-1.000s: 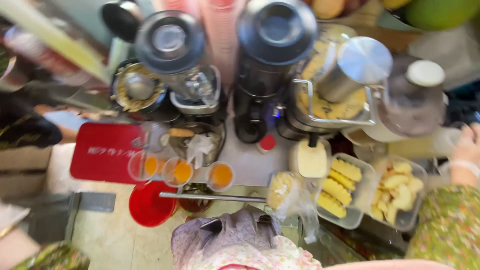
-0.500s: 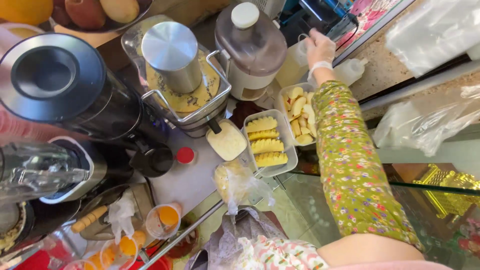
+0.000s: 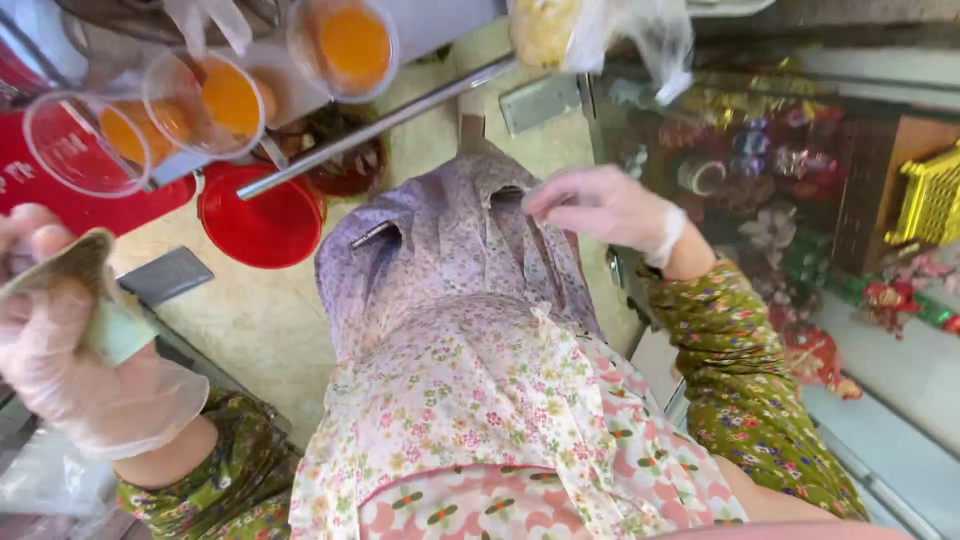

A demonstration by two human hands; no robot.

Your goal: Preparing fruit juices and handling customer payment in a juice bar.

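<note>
red bucket [image 3: 262, 222]; floral pink apron [image 3: 470, 400]; orange cups [image 3: 205, 100]
</note>
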